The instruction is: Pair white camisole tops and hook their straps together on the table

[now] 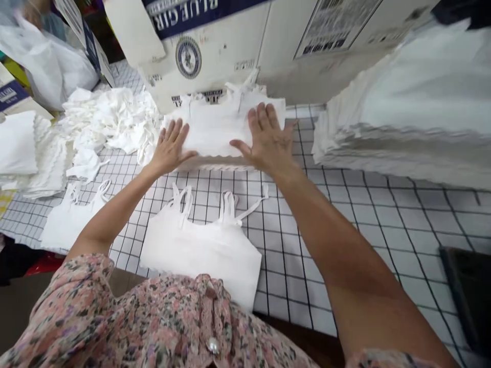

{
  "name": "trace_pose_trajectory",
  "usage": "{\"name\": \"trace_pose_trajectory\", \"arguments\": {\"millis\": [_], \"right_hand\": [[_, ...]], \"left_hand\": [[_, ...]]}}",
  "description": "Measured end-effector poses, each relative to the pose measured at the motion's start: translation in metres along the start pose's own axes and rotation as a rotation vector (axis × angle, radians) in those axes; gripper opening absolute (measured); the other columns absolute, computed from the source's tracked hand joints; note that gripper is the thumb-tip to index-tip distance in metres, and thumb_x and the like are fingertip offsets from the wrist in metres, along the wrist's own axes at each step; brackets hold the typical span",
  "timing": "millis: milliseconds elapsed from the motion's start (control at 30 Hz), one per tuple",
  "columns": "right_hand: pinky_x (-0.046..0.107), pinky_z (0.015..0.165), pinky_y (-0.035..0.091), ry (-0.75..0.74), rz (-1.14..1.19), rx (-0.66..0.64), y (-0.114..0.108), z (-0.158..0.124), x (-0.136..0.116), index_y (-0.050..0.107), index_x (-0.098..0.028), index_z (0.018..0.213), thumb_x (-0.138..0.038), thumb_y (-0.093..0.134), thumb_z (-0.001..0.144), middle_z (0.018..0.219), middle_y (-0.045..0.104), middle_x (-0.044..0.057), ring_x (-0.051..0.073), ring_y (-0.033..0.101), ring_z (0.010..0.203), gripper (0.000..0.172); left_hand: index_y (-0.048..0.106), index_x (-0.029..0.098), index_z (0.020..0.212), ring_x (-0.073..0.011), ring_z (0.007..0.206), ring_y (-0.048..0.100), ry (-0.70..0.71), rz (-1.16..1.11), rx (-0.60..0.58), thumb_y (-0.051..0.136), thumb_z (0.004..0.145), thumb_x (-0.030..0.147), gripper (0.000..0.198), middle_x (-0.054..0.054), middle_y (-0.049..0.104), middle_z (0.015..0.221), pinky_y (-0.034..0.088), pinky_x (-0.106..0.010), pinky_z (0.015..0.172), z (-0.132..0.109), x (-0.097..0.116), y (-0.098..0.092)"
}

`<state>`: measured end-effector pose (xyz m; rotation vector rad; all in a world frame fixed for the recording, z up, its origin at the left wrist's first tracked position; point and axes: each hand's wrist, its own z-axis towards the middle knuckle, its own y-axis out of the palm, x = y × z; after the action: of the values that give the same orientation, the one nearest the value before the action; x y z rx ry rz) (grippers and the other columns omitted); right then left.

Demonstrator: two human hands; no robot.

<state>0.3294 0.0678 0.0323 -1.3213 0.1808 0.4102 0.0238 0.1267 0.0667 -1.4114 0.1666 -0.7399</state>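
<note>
Both palms lie flat on a stack of white camisole tops [218, 125] against the cardboard box. My left hand [171, 146] rests on the stack's left end with its fingers spread. On the right end, my right hand [270, 138] presses down, thumb pointing inward and fingers stretched out. Neither hand grips anything. Closer to me, a single white camisole top [203, 250] is spread on the table, its thin straps pointing away from me. Another white camisole top [72, 220] lies left of it, partly behind my left forearm.
A printed cardboard box [238, 46] stands along the back. Tall white fabric piles [414, 102] fill the right side. Crumpled white garments [111, 120] and folded white pieces [19, 145] lie left, near a plastic bag [57, 66]. A dark flat object [468, 291] sits on the checked tablecloth [307, 255].
</note>
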Motion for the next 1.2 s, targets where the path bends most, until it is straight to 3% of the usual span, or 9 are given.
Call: {"name": "trace_pose_trajectory", "arguments": {"millis": [167,267,400,500,600,800,933,1033,1200], "right_hand": [[0.082,0.127,0.008,0.132,-0.035,-0.002,-0.025,-0.024,-0.002,0.020,-0.017,0.174,-0.074,0.022,0.107,0.183,0.010,0.018,0.041,0.009,0.170,0.088],[0.075,0.127,0.025,0.143,0.001,0.089,-0.034,-0.071,0.003,0.051,-0.028,0.157,-0.063,0.040,0.108,0.171,0.044,0.016,0.040,0.034,0.160,0.062],[0.061,0.112,0.050,0.064,0.109,0.057,-0.029,-0.150,0.005,0.076,-0.026,0.108,-0.046,0.054,0.103,0.121,0.074,0.012,0.034,0.063,0.125,0.030],[0.064,0.113,0.047,-0.012,0.136,-0.075,-0.014,-0.181,-0.004,0.078,-0.027,0.113,-0.041,0.050,0.102,0.128,0.072,0.012,0.035,0.059,0.129,0.033],[0.072,0.118,0.038,-0.022,0.049,-0.215,-0.001,-0.179,-0.009,0.076,-0.025,0.118,-0.041,0.043,0.104,0.137,0.067,0.015,0.041,0.050,0.140,0.039],[0.072,0.123,0.031,0.028,0.074,-0.258,-0.013,-0.149,0.016,0.067,-0.020,0.121,-0.042,0.036,0.108,0.112,0.073,0.015,0.033,0.062,0.113,0.041],[0.079,0.121,0.026,-0.037,0.032,-0.293,-0.009,-0.143,0.020,0.069,-0.022,0.118,-0.060,0.047,0.104,0.137,0.066,0.017,0.039,0.052,0.134,0.046],[0.082,0.120,0.027,-0.037,-0.016,-0.314,0.001,-0.142,0.019,0.070,-0.020,0.101,-0.051,0.044,0.105,0.132,0.066,0.019,0.043,0.051,0.136,0.041],[0.076,0.124,0.026,0.018,0.022,-0.191,-0.008,-0.148,0.023,0.070,-0.024,0.112,-0.037,0.040,0.105,0.112,0.072,0.013,0.034,0.061,0.116,0.034]], "left_hand": [[0.031,0.046,0.169,-0.0265,0.174,-0.001,-0.003,-0.095,-0.061,0.072,0.086,0.079,0.098,0.011,0.020,0.183,-0.009,-0.058,0.143,0.019,-0.016,0.012],[0.032,0.044,0.167,-0.0267,0.174,0.001,-0.003,-0.123,-0.013,0.076,0.086,0.075,0.097,0.012,0.017,0.183,-0.015,-0.061,0.141,-0.003,-0.015,-0.004],[0.058,0.037,0.151,-0.0288,0.162,0.042,0.050,-0.292,0.147,0.076,0.095,0.059,0.062,-0.001,0.056,0.165,0.028,-0.062,0.138,-0.088,0.014,-0.005],[0.074,0.030,0.125,-0.0226,0.121,0.074,0.035,-0.481,0.131,0.067,0.103,0.041,0.026,-0.005,0.079,0.125,0.060,-0.049,0.109,-0.147,0.066,0.016],[0.078,0.027,0.109,-0.0192,0.107,0.075,0.056,-0.622,-0.068,0.064,0.102,0.030,0.016,-0.006,0.081,0.114,0.064,-0.040,0.096,-0.175,0.120,0.039],[0.079,0.021,0.106,-0.0155,0.096,0.074,-0.103,-0.745,-0.168,0.068,0.095,0.017,0.016,-0.008,0.078,0.113,0.064,-0.031,0.090,-0.152,0.151,0.055],[0.080,0.017,0.098,-0.0135,0.088,0.072,-0.156,-0.752,-0.232,0.069,0.092,0.009,0.015,-0.008,0.080,0.107,0.061,-0.030,0.084,-0.128,0.154,0.064],[0.079,0.016,0.094,-0.0118,0.077,0.069,-0.194,-0.729,-0.304,0.071,0.090,0.006,0.013,-0.007,0.080,0.099,0.059,-0.029,0.078,-0.121,0.162,0.071],[0.079,0.016,0.091,-0.0127,0.065,0.063,-0.277,-0.699,-0.317,0.076,0.091,0.014,0.004,-0.003,0.075,0.079,0.053,-0.030,0.068,-0.113,0.164,0.080]]}}
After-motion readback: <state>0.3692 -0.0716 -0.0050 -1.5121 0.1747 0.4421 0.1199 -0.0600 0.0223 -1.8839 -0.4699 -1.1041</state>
